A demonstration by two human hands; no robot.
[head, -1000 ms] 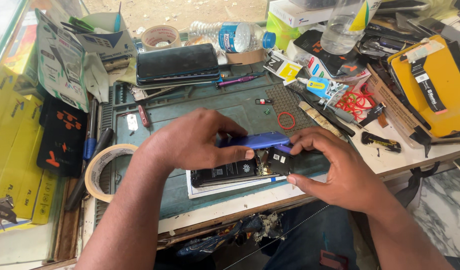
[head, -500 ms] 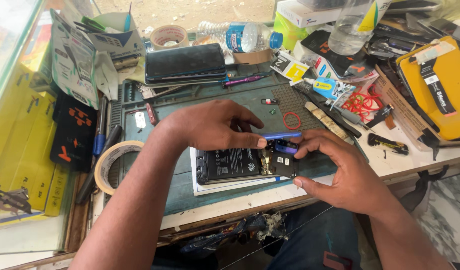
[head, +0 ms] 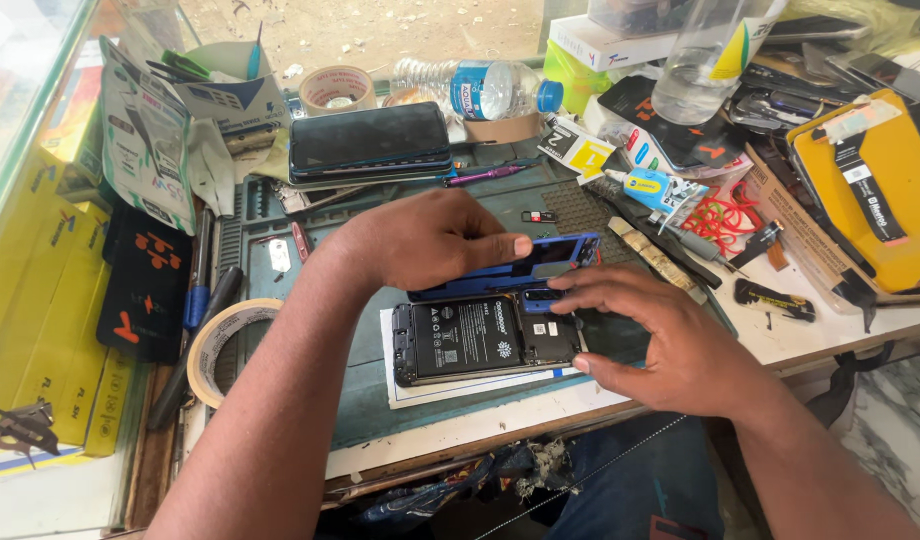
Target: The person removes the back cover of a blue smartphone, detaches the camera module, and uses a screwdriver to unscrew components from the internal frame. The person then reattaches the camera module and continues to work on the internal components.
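An opened phone [head: 485, 338] lies face down on a white sheet [head: 420, 392] over the dark green work mat [head: 370, 410]; its black battery and circuit boards show. My left hand [head: 425, 238] grips the blue back cover [head: 540, 262] and holds it tilted up off the phone's far edge. My right hand [head: 670, 335] rests on the phone's right end, fingertips spread at the top corner next to the cover.
A dark phone [head: 370, 142] lies at the back of the mat, with a tape roll [head: 215, 345] at left and a yellow case [head: 875, 190] at right. A water bottle [head: 480, 88], glue tube [head: 658, 188], red wire coil [head: 718, 215], pens and packets crowd the bench.
The blue cover has come up off the phone, exposing the battery and boards. My left hand lifted away toward the back while my right hand stayed on the right end.
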